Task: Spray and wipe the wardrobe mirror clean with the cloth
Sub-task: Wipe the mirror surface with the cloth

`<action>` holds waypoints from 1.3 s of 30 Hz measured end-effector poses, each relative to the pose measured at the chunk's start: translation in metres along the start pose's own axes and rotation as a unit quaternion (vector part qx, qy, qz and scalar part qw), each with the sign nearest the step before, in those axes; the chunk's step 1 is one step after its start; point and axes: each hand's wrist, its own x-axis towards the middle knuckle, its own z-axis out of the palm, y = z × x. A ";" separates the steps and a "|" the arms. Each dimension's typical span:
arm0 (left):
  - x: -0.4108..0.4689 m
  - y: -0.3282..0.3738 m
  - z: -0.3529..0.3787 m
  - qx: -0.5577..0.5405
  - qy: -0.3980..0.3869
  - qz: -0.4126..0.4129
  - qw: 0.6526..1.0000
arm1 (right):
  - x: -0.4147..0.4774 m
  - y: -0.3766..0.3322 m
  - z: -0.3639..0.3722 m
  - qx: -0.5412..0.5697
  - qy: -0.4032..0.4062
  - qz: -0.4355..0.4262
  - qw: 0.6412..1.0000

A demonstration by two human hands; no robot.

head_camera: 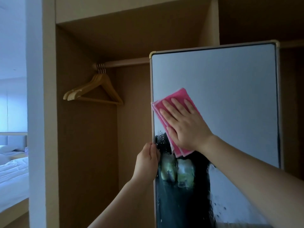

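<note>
While L grip pinches the mirror by its left edge, R grip presses flat-fingered on cloth; wet patch lies just below, along mirror's long axis.

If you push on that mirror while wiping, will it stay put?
It probably swings or shifts: the left hand grips the mirror by its frame edge while the right hand presses the pink cloth. The droplets low on the glass suggest it's slippery there. Glass, so likely fragile.
</note>
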 end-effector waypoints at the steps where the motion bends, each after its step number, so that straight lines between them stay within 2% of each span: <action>1: 0.000 0.000 0.000 0.002 -0.002 0.000 1.000 | 0.007 0.003 -0.002 -0.004 0.000 0.007 1.000; 9: 0.001 -0.004 -0.004 -0.015 -0.046 -0.010 0.999 | 0.067 0.021 -0.017 -0.029 0.006 0.054 0.998; 21: 0.001 -0.008 -0.005 0.019 -0.054 -0.009 0.998 | 0.116 0.037 -0.023 -0.038 0.037 0.097 0.994; 28: -0.001 -0.005 -0.006 0.003 -0.043 -0.007 0.999 | 0.116 0.034 -0.023 -0.040 0.041 0.103 0.993; 39: -0.004 -0.006 -0.009 -0.062 -0.069 -0.063 0.994 | 0.081 0.004 -0.011 -0.010 0.040 0.099 0.994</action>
